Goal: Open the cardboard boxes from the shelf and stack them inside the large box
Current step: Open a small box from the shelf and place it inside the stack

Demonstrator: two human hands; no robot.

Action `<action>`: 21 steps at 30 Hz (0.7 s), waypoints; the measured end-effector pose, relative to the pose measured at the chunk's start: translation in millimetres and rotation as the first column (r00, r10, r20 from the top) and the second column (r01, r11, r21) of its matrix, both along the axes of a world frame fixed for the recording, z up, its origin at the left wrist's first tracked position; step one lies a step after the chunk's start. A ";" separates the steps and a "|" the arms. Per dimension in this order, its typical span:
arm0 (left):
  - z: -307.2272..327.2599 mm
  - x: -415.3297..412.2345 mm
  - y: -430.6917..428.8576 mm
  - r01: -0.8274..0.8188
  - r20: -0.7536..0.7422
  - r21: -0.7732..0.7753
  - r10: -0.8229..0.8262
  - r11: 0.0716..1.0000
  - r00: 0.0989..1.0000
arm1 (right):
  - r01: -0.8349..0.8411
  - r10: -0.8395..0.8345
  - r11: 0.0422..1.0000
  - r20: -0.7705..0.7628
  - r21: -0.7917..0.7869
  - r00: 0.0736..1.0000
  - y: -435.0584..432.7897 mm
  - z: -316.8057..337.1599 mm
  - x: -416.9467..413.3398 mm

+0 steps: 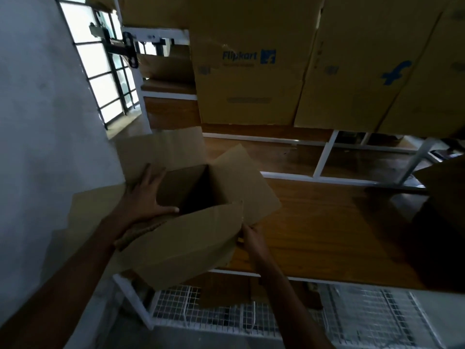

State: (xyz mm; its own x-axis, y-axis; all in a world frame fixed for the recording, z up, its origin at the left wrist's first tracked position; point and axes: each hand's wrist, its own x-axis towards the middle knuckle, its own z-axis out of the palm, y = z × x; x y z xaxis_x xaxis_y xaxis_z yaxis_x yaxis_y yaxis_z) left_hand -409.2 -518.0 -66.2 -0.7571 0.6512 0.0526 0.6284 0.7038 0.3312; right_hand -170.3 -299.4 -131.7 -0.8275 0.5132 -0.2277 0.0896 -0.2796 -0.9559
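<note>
We count two hands at work, a left hand and a right hand — one open cardboard box, two blue-printed boxes on one shelf, one barred window.

1. Between the left hand and right hand, the box is plain light brown, shadowed darker inside.
2. Beyond the hands, a carton is brown with blue lettering and a blue square logo.
3. The next carton is brown with a blue "f".
4. Right of the right hand, the board is dark reddish-brown with wood grain.
5. The frame is white.
6. Below the hands, the mesh is a white grid.
7. Left of the left hand, the wall is pale grey.
8. The window has black grid bars.
</note>
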 end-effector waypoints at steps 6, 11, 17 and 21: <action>-23.6 -6.6 4.0 -0.054 0.119 -0.032 0.057 0.998 0.991 | 0.087 -0.090 0.991 0.024 0.105 0.996 -35.4 -7.5 11.4; -23.8 -1.4 -4.6 -0.036 0.131 0.026 0.032 0.999 0.991 | 0.026 -0.033 0.993 0.059 0.111 0.998 -47.8 -8.3 27.2; -44.0 33.8 -6.6 -0.019 0.011 0.034 0.019 0.999 1.000 | -0.047 0.038 0.995 0.105 0.082 0.994 -53.1 -14.1 44.9; -52.2 38.2 -14.3 -0.016 -0.002 0.110 0.017 0.994 1.000 | -0.167 0.144 0.974 0.146 0.156 0.979 -47.5 -7.7 59.8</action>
State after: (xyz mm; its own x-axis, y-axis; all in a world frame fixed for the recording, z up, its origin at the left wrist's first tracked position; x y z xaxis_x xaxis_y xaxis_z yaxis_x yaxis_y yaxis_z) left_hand -371.0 -532.3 -118.4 -0.7675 0.6288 0.1250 0.6179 0.6736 0.4054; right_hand -110.6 -346.8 -139.4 -0.8681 0.4208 -0.2632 0.2488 -0.0898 -0.9644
